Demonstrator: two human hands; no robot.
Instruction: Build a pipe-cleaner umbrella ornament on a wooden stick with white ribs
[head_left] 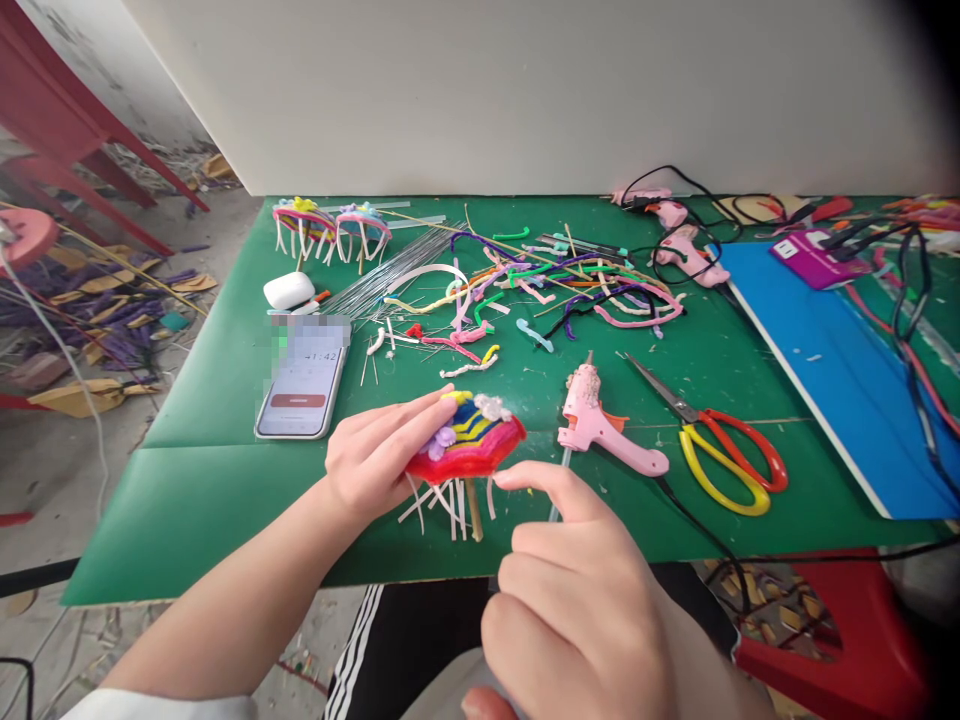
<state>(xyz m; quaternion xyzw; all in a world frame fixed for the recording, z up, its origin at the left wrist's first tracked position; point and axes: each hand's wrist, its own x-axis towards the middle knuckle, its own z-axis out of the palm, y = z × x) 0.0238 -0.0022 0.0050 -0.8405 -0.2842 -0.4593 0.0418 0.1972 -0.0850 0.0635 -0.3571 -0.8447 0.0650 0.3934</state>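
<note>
My left hand [379, 445] is closed on a small umbrella-shaped pipe-cleaner craft [476, 440], fingers over its left side. Its top is banded in red, pink, yellow and dark blue, with white and lilac fluffy bits. White strips [456, 510] hang below it around a wooden stick [474, 510]. With its index finger stretched out, my right hand [577, 570] touches the craft's right rim beside one strip. The other fingers are curled, and nothing shows in them. Just beyond lie a pink glue gun [596, 420] and scissors [712, 430] with red and yellow handles.
Two similar crafts [330, 225] stand at the back left of the green table [202, 505]. Near them are a phone [304, 380], a white case [289, 291], wires [405, 270] and loose pipe cleaners [525, 290]. At right, cords run across a blue board [810, 380].
</note>
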